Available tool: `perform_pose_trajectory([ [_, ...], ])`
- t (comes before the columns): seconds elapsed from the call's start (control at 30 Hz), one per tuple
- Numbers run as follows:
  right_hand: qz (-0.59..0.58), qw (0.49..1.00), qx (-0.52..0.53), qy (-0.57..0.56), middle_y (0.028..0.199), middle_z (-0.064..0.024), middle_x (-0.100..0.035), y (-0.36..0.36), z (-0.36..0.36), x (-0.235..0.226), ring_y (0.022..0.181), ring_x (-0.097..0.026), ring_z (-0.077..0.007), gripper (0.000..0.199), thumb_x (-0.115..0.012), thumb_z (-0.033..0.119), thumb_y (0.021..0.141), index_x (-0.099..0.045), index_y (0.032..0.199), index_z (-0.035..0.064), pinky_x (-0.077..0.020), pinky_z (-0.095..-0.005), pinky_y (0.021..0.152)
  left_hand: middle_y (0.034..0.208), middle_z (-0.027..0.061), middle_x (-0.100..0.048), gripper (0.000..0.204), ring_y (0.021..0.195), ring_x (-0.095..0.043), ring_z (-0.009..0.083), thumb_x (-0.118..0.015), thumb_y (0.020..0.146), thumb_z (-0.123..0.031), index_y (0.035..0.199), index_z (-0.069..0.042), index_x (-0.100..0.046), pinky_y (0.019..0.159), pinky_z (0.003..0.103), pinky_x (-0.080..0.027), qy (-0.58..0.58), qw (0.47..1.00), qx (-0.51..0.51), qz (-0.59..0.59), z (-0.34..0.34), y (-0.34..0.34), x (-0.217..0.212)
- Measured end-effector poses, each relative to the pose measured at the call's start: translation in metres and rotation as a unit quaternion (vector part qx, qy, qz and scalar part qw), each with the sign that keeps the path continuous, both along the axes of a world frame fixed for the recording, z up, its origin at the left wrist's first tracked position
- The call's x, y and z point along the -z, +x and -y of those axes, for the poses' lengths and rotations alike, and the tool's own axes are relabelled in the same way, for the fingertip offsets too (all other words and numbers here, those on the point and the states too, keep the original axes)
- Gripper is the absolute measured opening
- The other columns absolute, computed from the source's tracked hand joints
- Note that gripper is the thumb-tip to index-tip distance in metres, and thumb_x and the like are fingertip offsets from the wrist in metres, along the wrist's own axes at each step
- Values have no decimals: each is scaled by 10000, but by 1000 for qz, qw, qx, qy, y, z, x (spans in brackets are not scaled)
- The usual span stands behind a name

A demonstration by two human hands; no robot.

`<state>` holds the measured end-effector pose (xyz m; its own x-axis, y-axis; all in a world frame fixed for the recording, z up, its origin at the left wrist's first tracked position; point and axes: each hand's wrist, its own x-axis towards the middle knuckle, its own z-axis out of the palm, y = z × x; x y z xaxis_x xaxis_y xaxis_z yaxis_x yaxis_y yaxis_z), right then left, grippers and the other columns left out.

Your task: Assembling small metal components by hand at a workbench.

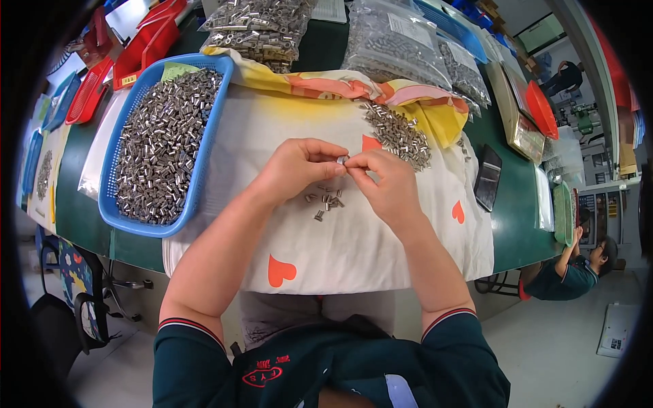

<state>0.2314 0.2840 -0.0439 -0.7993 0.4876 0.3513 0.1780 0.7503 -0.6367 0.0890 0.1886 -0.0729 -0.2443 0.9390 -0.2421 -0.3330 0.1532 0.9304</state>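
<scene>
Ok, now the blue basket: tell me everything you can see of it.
The blue basket looks like plastic: open-topped, roughly rectangular, with rounded corners, a smooth rim and perforated walls. It sits upright left of the person's forearms, its long sides running away from them, beside the bare white cloth. Small shiny metal pieces fill it, hiding its floor; a pale green sheet shows at its far end. Neither the left hand nor the right hand touches it.

White cloth (354, 248) scattered with orange-red hearts (279, 270), silvery metal pieces (401, 138) on top.
Along the cloth's far edge, yellow and pink border (442, 122); left of the cloth, a bright blue basket (210, 136) of silver-grey parts (163, 146); beneath the cloth, a dark green table (520, 228); right of the cloth, a black phone (488, 178).
</scene>
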Motion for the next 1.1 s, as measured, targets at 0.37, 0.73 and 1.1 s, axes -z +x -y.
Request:
perform_pose_trajectory([
  [0.37,76,995,63,-18,798,-125,-613,-17,-67,-1,757,-586,-261,166,-528,129,763,-625,867,42,-453,-350,681,843,51,-617,270,751,-578,78,-649,734,-21,990,33,-582,655,206,-472,0,996,91,-12,1,-1,-5],
  [0.73,130,969,72,197,797,-156,-602,-64,-115,31,788,-562,-300,162,-522,135,756,-632,816,34,-433,-393,727,850,37,-622,251,741,-580,72,-639,737,3,983,12,-590,666,206,-473,-4,995,97,-17,2,-3,-1],
  [1.1,191,963,45,187,711,-128,-592,-43,-103,17,736,-554,-284,106,-555,117,708,-615,714,30,-433,-387,693,838,41,-618,263,734,-579,72,-646,744,-45,987,29,-578,649,203,-474,-3,995,100,-8,2,-5,1],
])
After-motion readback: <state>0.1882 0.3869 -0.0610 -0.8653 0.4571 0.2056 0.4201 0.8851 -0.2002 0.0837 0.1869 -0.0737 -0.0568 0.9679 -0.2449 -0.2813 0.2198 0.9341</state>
